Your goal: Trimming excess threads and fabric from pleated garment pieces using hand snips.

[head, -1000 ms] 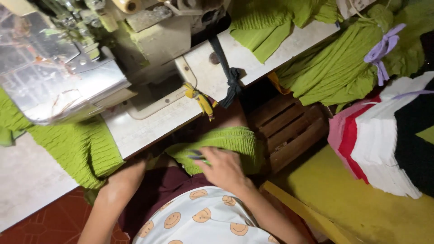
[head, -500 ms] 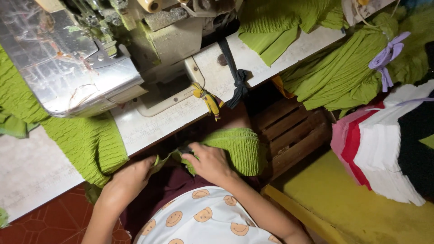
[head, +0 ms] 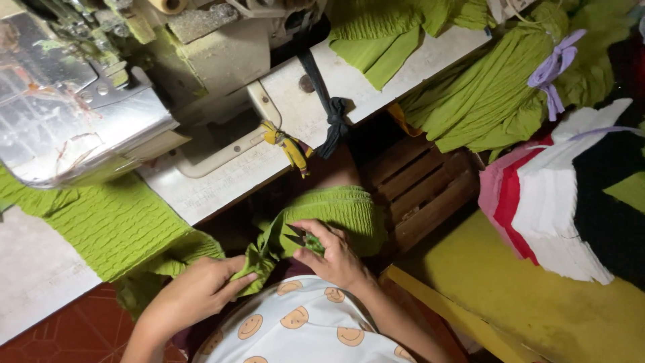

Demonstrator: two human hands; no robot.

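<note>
A worn white sewing table (head: 416,74) runs diagonally from the lower left of the frame to the upper right, and a grey metal industrial sewing machine (head: 87,114) fills the upper left. A strip of ribbed lime-green knit fabric (head: 101,225) hangs off the table edge at left and runs down to the lower middle of the frame, where both hands meet on it. At right sits a stack of folded pink, red, white and black cloth pieces (head: 564,202), and above it a bundle of lime-green cloth tied with a lilac strip (head: 497,101). A brown slatted wooden crate (head: 416,188) stands under the table. The left hand (head: 195,292) pinches a gathered fold of the fabric. The right hand (head: 329,252) is closed around small dark snips (head: 299,236), pressed against the fabric's bunched end.
</note>
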